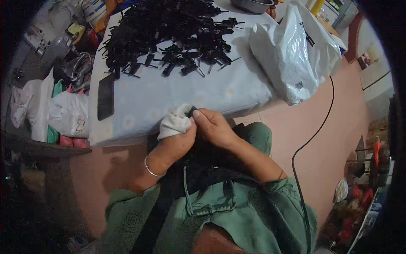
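Observation:
Just off the table's near edge, my two hands meet over my lap. My left hand is closed, with a bunched white cloth about its fingers, most of which are hidden. My right hand pinches a small black part between thumb and fingers, right against the cloth. Only a bit of this part shows, so its exact kind cannot be made out. Farther back on the table lies a big heap of black plastic parts with thin stems or pins; a few lie loose along its near edge.
A pale flowered cloth covers the table. On its left lies a flat dark phone-like slab. A white plastic bag stands at the right edge, near a metal bowl. A black cable runs down on the right. Bags fill a left shelf.

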A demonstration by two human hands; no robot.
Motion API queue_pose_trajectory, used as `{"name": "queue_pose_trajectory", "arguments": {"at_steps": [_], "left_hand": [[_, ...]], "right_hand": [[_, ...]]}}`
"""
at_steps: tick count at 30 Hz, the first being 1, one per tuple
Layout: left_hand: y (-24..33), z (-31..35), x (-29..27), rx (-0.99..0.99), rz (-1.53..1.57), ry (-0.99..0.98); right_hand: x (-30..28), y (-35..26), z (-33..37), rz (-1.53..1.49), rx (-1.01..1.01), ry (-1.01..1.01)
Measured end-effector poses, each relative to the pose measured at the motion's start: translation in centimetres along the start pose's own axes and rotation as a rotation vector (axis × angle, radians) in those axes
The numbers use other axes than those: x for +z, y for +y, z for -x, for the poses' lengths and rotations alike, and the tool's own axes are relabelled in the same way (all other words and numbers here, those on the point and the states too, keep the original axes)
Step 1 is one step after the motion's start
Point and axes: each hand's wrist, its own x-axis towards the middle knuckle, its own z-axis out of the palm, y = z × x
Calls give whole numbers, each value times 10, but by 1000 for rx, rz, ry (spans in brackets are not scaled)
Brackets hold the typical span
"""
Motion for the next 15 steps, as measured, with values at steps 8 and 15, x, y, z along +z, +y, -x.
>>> {"name": "queue_pose_trajectory", "arguments": {"at_steps": [8,15], "left_hand": [[0,3,-2,-82,254,1],[9,2,-7,15,23,-60]], "right_hand": [[-1,-14,5,-40,-30,-90],[5,7,-2,67,-81,42]]}}
